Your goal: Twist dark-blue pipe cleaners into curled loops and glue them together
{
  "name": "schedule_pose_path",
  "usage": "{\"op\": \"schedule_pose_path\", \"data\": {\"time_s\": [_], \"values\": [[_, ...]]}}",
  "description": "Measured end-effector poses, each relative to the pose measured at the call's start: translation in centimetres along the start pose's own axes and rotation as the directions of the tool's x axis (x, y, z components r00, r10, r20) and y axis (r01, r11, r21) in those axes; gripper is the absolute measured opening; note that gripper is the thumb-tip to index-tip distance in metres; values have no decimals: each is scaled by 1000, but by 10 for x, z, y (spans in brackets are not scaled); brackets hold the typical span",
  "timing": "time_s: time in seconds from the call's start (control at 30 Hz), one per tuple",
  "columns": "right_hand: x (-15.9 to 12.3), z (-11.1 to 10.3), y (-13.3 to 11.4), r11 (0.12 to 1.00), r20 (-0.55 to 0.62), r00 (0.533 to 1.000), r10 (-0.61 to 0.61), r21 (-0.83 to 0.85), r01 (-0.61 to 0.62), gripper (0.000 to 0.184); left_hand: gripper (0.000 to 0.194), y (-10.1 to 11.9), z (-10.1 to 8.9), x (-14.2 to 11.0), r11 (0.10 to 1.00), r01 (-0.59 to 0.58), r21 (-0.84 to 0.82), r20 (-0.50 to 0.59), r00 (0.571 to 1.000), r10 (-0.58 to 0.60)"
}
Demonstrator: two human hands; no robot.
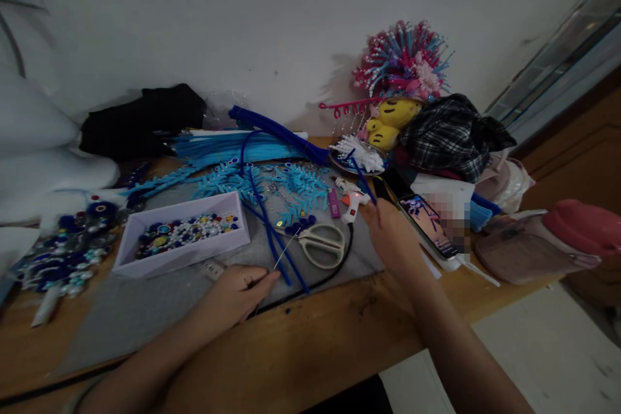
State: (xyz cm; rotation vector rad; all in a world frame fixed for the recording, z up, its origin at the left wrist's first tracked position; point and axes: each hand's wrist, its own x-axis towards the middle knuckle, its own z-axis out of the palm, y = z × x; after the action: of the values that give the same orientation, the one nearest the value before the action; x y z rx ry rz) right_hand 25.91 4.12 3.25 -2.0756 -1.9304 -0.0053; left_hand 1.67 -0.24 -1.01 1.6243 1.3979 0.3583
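Note:
My left hand (242, 291) rests on the grey felt mat (145, 310), fingers pinched on a thin silver wire (287, 248) that runs up toward the scissors (323, 242). Farther right, my right hand (388, 233) is closed on a dark blue pipe cleaner (361, 178), held just beside the white glue gun (353, 202), whose red light glows. Long dark blue pipe cleaners (272, 233) lie across the mat between my hands. Light blue snowflake-like pipe cleaner shapes (272, 184) lie beyond them.
A white box of beads (182, 233) sits left of centre, loose blue gems (63, 252) further left. A phone (429, 223) lies right of my hand. At the back stand a pink-and-blue headdress (402, 65), a yellow toy, plaid cloth (451, 132) and a pink bag (548, 242).

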Motion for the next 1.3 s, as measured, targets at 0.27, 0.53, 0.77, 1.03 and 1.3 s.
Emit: {"op": "schedule_pose_path", "data": {"time_s": [0.27,0.53,0.77,1.03,1.3], "values": [[-7,-8,56,941,-49,981,187,-277,-194,28,47,-1,0,-1,999,41,-18,-22,999,-41],[-8,-4,70,961,-11,989,145,-235,-143,26,47,-3,1,0,999,33,-6,-30,999,-33],[-20,3,35,998,-27,998,-60,8,61,25,46,0,2,-1,999,29,-36,-53,998,-30],[-30,2,-15,969,160,962,-222,150,198,31,44,-3,1,1,988,-60,-140,-89,995,48],[-24,24,-58,742,161,803,-574,517,427,27,31,-7,3,7,913,-76,-400,-107,994,36]]}}
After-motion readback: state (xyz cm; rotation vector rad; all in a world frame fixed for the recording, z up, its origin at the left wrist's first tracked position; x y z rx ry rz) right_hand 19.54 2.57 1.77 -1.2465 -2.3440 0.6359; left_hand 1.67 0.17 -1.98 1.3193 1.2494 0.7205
